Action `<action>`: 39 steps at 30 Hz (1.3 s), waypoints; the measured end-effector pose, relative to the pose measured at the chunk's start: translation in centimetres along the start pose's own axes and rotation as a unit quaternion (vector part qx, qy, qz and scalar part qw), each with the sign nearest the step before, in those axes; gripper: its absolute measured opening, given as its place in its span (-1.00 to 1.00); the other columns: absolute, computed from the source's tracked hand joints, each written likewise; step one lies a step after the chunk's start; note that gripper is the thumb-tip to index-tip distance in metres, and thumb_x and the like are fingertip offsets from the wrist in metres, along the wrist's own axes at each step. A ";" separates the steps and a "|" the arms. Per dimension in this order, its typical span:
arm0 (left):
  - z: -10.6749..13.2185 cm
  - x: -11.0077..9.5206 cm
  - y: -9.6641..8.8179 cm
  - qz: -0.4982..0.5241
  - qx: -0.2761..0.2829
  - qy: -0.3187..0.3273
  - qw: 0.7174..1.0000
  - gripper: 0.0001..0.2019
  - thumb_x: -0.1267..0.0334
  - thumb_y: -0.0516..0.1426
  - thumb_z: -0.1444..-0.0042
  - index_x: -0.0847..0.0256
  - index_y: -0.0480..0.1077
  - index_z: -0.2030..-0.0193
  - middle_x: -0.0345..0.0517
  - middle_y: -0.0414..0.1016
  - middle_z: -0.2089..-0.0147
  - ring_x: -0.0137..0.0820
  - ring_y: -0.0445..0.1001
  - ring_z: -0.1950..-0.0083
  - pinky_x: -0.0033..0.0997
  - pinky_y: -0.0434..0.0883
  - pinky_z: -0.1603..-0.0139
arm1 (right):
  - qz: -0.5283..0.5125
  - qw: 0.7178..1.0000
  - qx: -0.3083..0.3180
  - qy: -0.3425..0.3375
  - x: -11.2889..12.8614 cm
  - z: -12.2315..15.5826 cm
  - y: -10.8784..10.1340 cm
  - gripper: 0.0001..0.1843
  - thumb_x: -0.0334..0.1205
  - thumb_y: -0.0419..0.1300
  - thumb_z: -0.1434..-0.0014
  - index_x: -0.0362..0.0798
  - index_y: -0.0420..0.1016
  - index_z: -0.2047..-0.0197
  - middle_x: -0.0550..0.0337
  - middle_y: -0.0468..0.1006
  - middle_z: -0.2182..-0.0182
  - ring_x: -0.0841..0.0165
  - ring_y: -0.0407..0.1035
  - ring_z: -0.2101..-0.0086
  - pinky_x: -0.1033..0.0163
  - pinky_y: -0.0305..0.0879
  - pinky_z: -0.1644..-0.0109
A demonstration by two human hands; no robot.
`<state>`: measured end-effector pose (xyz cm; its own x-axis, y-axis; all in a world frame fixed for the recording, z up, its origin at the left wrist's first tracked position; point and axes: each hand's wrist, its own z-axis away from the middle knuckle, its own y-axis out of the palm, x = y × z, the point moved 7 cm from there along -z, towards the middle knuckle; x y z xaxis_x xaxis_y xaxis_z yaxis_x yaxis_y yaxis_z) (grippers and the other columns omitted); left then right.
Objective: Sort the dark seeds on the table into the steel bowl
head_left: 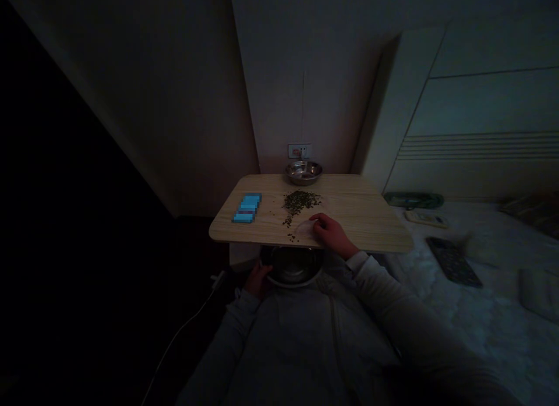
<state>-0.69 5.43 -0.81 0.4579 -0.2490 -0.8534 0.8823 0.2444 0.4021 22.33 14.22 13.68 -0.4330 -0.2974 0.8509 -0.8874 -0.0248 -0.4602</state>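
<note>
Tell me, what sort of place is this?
Probably a bedroom, dimly lit: at the right there is a bed with a white, textured cover, a tall, pale, panelled board like a headboard behind it, and a light-wood, round-cornered table beside it.

no text, label, brand or number can be read; the lit phone screen [248,208] on the table [367,214] is pixelated into blocks.

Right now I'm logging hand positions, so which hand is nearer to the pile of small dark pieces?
The right hand: it's over the tabletop, just near-right of the pile. The left hand is farther, below the near edge, at the left rim of the lower bowl.
</note>
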 end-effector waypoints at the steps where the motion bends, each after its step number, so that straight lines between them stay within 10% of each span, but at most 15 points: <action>1: 0.0 0.0 0.0 -0.001 -0.001 -0.002 1.000 -0.46 0.24 0.36 0.29 0.13 0.53 0.04 -0.11 0.68 0.20 -0.05 0.58 -0.06 -0.11 0.50 -0.05 | 0.002 1.000 0.006 0.002 0.0 0.0 0.1 -0.71 -0.25 0.09 0.02 -0.04 0.51 0.21 0.31 0.42 0.54 0.36 0.26 0.48 0.25 0.20 0.30; 18: -0.2 -0.7 -1.1 -0.029 0.000 0.039 0.999 -0.65 0.36 0.40 0.35 0.10 0.54 0.32 -0.08 0.67 0.17 -0.08 0.53 -0.15 -0.17 0.45 -0.15 | 0.036 0.997 0.062 -0.012 0.1 0.1 1.0 -0.65 -0.27 0.12 -0.05 -0.08 0.54 0.08 0.26 0.48 0.46 0.38 0.28 0.44 0.28 0.20 0.29; 34: -1.9 1.9 -1.1 0.009 0.000 0.017 1.000 -0.50 0.18 0.38 0.29 0.13 0.52 0.10 -0.08 0.66 0.21 -0.07 0.59 0.01 -0.08 0.49 -0.04 | -0.030 0.990 0.137 -0.019 -0.1 0.2 1.9 -0.65 -0.22 0.15 0.00 -0.08 0.54 0.11 0.32 0.41 0.50 0.41 0.25 0.45 0.31 0.15 0.35; 39: -1.8 1.0 -1.6 -0.021 0.003 0.047 0.999 -0.60 0.31 0.38 0.35 0.09 0.52 0.25 -0.07 0.63 0.16 -0.04 0.49 -0.18 -0.07 0.41 -0.18 | -0.053 0.997 0.062 0.004 -0.6 -0.1 1.0 -0.65 -0.21 0.10 -0.02 -0.07 0.50 0.12 0.34 0.36 0.54 0.41 0.22 0.49 0.30 0.16 0.37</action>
<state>-1.80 6.46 -2.93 0.4078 -0.1701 -0.8971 0.9018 0.2290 0.3666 21.72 14.50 12.71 -0.3404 -0.2785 0.8981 -0.9020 -0.1732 -0.3955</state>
